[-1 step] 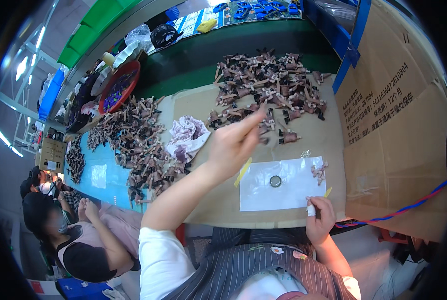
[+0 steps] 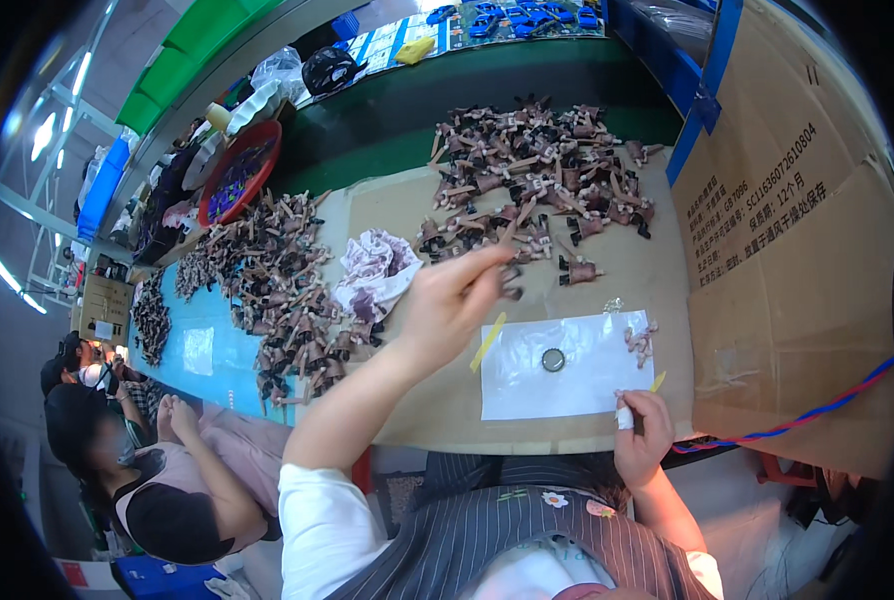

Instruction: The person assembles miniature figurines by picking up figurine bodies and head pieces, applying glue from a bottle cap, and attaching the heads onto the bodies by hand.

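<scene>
My left hand [image 2: 459, 300] is closed round a small toy figure [image 2: 511, 284]. Its dark end sticks out beside my fingers and the rest is mostly hidden. Just beyond lies a heap of brown-and-black toy figures [image 2: 527, 165] with pale limbs. At the lower right corner of a white sheet [image 2: 517, 385], my right hand [image 2: 644, 438] pinches a tiny pinkish piece [image 2: 620, 395]. One of its fingers has a white wrap. On the sheet are a round dark-rimmed cap [image 2: 553, 360] and a few small pinkish parts [image 2: 641, 345].
Another heap of figures [image 2: 287, 265] spreads across the blue table covering at left. A stained white cloth [image 2: 377, 270] lies between the heaps. A tall cardboard box [image 2: 787, 220] walls off the right, with a red-and-blue cable [image 2: 817, 410] below. A co-worker [image 2: 167, 470] sits at left.
My left hand has drawn back from the heap, toward me and slightly left, with the toy figure in it. My right hand has hardly moved.
</scene>
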`<state>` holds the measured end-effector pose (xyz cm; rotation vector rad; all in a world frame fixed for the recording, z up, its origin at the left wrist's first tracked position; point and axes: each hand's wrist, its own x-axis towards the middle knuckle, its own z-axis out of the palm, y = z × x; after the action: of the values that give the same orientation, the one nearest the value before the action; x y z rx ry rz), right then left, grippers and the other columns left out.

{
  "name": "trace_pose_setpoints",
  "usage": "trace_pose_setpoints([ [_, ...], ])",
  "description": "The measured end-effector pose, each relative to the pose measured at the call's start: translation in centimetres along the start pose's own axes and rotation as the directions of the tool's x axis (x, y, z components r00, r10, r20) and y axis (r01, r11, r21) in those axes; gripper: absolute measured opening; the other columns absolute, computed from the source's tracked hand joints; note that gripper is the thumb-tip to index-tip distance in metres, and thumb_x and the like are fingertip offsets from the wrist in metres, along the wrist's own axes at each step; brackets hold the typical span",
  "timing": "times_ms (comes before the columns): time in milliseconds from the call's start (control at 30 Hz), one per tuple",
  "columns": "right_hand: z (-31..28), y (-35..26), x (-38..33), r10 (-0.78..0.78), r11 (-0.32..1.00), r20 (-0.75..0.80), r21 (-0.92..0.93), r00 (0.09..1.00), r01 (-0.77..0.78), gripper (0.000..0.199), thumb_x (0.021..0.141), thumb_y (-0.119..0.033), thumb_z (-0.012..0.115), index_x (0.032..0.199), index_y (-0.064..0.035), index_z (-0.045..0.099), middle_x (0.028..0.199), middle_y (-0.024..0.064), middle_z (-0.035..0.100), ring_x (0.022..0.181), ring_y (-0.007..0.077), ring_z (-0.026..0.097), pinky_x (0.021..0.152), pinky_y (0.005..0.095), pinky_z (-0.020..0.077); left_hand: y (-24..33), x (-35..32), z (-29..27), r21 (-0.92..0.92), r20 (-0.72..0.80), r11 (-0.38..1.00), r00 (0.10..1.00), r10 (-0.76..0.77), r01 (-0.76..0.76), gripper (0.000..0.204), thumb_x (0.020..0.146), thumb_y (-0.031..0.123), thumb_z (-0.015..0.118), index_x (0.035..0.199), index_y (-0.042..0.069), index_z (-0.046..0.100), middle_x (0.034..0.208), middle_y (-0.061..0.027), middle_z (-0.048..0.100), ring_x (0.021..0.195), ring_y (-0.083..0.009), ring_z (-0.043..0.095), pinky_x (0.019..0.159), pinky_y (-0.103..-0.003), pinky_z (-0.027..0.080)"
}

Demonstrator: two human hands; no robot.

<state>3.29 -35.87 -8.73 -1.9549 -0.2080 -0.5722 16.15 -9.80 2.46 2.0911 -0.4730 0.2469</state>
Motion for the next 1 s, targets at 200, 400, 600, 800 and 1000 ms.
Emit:
trace_pose_setpoints([
  [200, 0.3, -0.1, -0.2, 0.045, 0.999, 0.019, 0.016, 0.999, -0.045, 0.018, 0.082, 0.008, 0.06, 0.099, 0.0029, 0.062, 0.093, 0.0149, 0.064, 0.08, 0.0238, 0.063, 0.07, 0.0299, 0.0513, -0.9, -10.1, -2.9, -0.621, 0.098, 0.685, 0.905, -0.413, 0.38, 0.046, 0.086, 0.001, 0.066, 0.129, -0.005, 0.05, 0.111, -0.0157, 0.065, 0.096, -0.0246, 0.068, 0.085, -0.033, 0.054],
  [400, 0.2, 0.8, -0.6, 0.043, 0.999, 0.005, -0.027, 0.999, -0.043, 0.018, 0.086, 0.008, 0.056, 0.103, 0.0049, 0.061, 0.1, 0.0144, 0.062, 0.091, 0.022, 0.061, 0.083, 0.0307, 0.0491, -0.1, -13.1, -1.9, 0.12, -0.089, 0.972, 0.977, -0.194, 0.204, 0.03, 0.081, 0.006, 0.075, 0.108, -0.001, 0.064, 0.083, -0.0086, 0.069, 0.07, -0.0162, 0.068, 0.065, -0.026, 0.053],
  [600, 0.1, 0.9, -0.6, 0.058, 0.997, 0.035, 0.051, 0.998, -0.06, 0.025, 0.087, 0.009, 0.052, 0.112, 0.0072, 0.058, 0.11, 0.0147, 0.059, 0.098, 0.0201, 0.059, 0.091, 0.0306, 0.0469, -0.5, -12.4, -2.4, 0.492, -0.112, 0.87, 0.993, 0.026, 0.033, 0.019, 0.074, 0.016, 0.079, 0.081, 0.004, 0.066, 0.064, -0.0068, 0.061, 0.053, -0.0214, 0.06, 0.05, -0.034, 0.045],
  [800, 0.2, 1.4, -0.8, 0.051, 0.997, 0.027, 0.049, 0.998, -0.052, 0.024, 0.088, 0.007, 0.054, 0.112, 0.0071, 0.058, 0.112, 0.0145, 0.058, 0.1, 0.0201, 0.059, 0.092, 0.0304, 0.0467, -1.3, -12.9, -2.6, 0.428, -0.124, 0.886, 0.983, -0.136, 0.176, 0.022, 0.071, 0.018, 0.081, 0.071, 0.006, 0.062, 0.062, -0.0071, 0.057, 0.054, -0.0248, 0.058, 0.052, -0.035, 0.044],
  [1000, 0.1, 1.5, -0.9, 0.057, 0.998, 0.034, 0.04, 0.998, -0.058, 0.021, 0.09, 0.005, 0.056, 0.111, 0.0064, 0.058, 0.112, 0.0132, 0.059, 0.1, 0.0188, 0.059, 0.091, 0.0295, 0.0466, -2.1, -12.2, -2.1, 0.221, -0.237, 0.971, 0.971, -0.041, 0.095, 0.029, 0.069, 0.011, 0.078, 0.067, 0.002, 0.051, 0.071, -0.0118, 0.052, 0.063, -0.0287, 0.055, 0.056, -0.038, 0.043],
])
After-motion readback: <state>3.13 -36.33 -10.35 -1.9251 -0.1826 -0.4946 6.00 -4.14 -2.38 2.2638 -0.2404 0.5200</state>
